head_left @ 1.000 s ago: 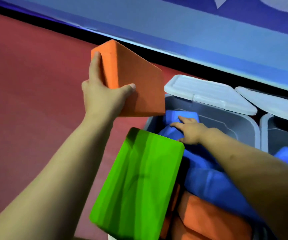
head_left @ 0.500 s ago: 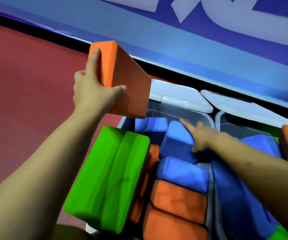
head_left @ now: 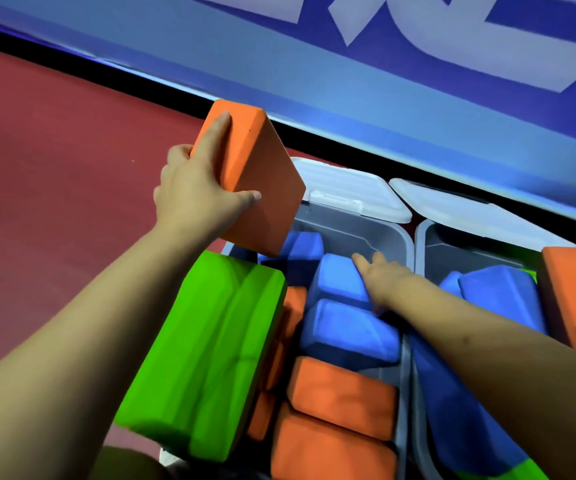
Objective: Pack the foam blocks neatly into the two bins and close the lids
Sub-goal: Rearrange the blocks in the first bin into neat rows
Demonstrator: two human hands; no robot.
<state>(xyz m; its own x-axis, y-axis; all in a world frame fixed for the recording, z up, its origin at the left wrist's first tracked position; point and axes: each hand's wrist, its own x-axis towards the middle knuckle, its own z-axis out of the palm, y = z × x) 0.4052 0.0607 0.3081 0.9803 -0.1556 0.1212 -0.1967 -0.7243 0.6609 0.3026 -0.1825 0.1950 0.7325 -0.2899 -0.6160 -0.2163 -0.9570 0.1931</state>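
Nearest, a green block leans over the left bin's near-left edge beside packed orange and blue blocks. Farther in, the right hand lies flat-fingered on a blue block inside that bin. Beyond, the left hand grasps an orange block above the bin's far-left corner; packing is under way, and insertion appears to require lowering it into the remaining rear gap, with both lids open.

Two grey bins stand side by side on the red floor.
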